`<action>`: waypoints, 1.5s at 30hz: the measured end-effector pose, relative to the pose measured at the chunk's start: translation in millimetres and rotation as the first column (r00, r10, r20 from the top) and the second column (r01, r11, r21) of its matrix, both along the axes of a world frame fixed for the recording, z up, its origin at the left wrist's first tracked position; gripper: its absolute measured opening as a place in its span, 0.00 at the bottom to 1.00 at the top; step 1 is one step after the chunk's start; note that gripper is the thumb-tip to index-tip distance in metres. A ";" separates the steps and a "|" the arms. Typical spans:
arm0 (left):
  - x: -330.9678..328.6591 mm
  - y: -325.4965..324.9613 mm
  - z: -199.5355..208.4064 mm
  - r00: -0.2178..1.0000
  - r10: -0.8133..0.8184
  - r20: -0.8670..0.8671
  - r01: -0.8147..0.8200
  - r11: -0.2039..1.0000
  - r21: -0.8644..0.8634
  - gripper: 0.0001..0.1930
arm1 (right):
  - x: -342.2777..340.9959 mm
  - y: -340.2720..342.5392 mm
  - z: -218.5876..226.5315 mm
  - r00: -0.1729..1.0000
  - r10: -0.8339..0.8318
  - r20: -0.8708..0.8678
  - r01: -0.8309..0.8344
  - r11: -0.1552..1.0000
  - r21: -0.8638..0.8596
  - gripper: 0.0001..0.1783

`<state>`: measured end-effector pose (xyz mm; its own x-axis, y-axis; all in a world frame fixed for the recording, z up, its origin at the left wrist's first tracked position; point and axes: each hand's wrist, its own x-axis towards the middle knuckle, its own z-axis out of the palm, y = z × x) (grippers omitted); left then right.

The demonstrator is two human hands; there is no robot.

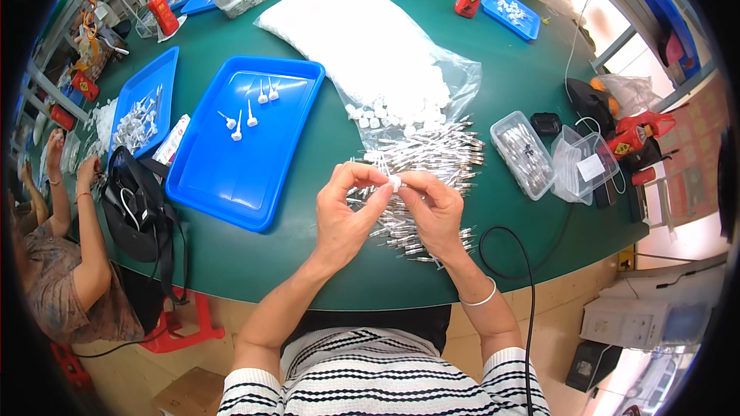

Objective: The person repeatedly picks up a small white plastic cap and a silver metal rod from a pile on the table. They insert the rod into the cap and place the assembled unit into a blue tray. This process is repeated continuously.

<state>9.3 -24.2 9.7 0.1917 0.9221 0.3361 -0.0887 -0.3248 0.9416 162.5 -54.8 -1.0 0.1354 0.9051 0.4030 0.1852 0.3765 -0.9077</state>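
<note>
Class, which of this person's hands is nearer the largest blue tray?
Left. The left hand is just right of the largest blue tray; the right hand is farther right, beyond the left hand.

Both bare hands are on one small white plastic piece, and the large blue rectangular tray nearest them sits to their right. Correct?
Not quite: the head view shows the large blue rectangular tray to the left of the left hand, not to the right. The rest holds: that hand and the right hand are both on the small white plastic piece.
</note>
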 end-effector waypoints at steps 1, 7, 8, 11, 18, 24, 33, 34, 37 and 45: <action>-0.4 0.5 -1.2 1.000 -0.002 -0.005 0.002 1.000 0.001 0.06 | -0.4 0.1 0.1 1.000 -0.001 -0.008 0.001 1.000 0.008 0.09; -0.3 1.8 -4.9 1.000 -0.014 0.011 0.014 1.000 -0.019 0.04 | -0.4 -0.9 0.1 1.000 -0.012 -0.024 0.012 1.000 -0.018 0.08; -0.1 1.5 -4.8 1.000 -0.013 0.016 0.013 1.000 -0.027 0.04 | -0.5 -1.2 0.4 1.000 -0.013 -0.026 0.013 1.000 -0.021 0.08; -0.1 0.9 -3.8 1.000 -0.010 0.028 0.011 0.999 -0.051 0.04 | -0.6 -0.9 1.0 0.999 -0.016 -0.034 0.015 1.000 -0.021 0.09; -2.2 2.2 -6.7 1.000 0.021 -0.021 -0.021 1.000 0.003 0.04 | 0.9 0.4 -4.4 0.989 0.040 -0.143 -0.036 0.999 0.031 0.10; -2.5 0.5 0.8 0.968 -0.114 0.225 0.176 0.944 -0.278 0.03 | 4.1 3.8 -4.2 0.977 0.111 -0.180 -0.096 0.991 0.091 0.11; -7.9 6.0 -0.8 0.929 -0.235 0.286 0.323 0.891 -0.318 0.06 | 3.8 4.7 -4.3 0.988 0.098 -0.121 -0.086 0.991 0.098 0.12; -8.3 6.1 -0.5 0.931 -0.235 0.278 0.321 0.891 -0.321 0.06 | 4.2 5.0 -4.1 0.988 0.097 -0.116 -0.087 0.992 0.096 0.12; -11.3 6.4 -2.2 0.945 -0.222 0.242 0.298 0.889 -0.347 0.06 | 4.9 4.7 -2.3 0.988 0.117 -0.098 -0.112 0.992 0.062 0.12; -6.3 3.3 -1.2 0.962 -0.139 0.234 0.210 0.927 -0.312 0.05 | 8.9 -0.3 5.5 0.992 0.126 0.018 -0.126 0.992 0.010 0.09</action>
